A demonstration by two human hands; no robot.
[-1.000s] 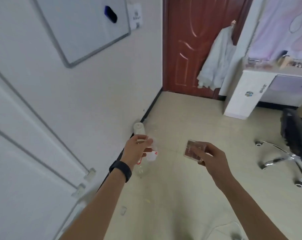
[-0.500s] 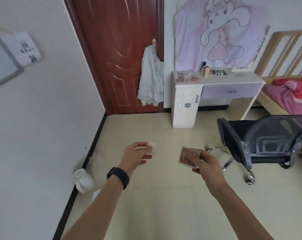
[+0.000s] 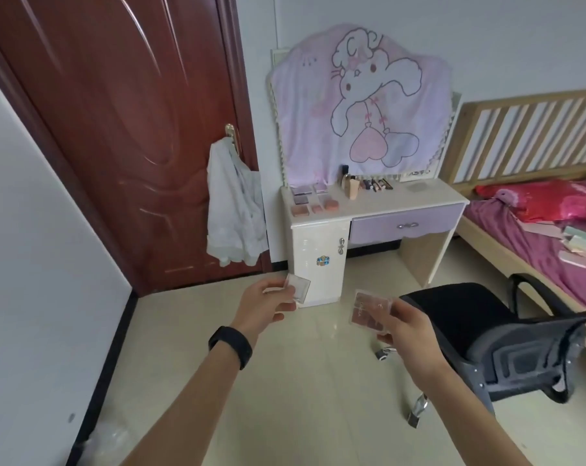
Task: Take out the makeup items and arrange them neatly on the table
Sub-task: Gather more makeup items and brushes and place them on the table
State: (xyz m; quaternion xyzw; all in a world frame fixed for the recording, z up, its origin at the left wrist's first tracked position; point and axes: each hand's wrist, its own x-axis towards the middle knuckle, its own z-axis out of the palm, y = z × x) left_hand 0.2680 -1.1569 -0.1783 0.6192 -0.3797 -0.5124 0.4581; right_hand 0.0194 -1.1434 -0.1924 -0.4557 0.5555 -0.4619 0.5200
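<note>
My left hand [image 3: 266, 304] pinches a small clear square case [image 3: 299, 288] by its edge. My right hand [image 3: 407, 326] holds a flat clear-lidded palette with brownish-pink pans [image 3: 367, 310]. Both hands are raised in mid-air above the floor, in front of a white dressing table [image 3: 382, 205]. On its top lie several pink and mauve compacts [image 3: 310, 200] at the left and a row of tubes and sticks [image 3: 368, 185] along the back.
A black mesh office chair [image 3: 493, 334] stands right of my hands, in front of the table. A bed with pink bedding [image 3: 553, 237] is at the right. A red-brown door [image 3: 123, 129] with a white garment [image 3: 234, 210] on its handle is at the left.
The view has swung right from the left wall and floor to the dressing table, which is now nearer. Both hands keep their items, held at about the same height.
</note>
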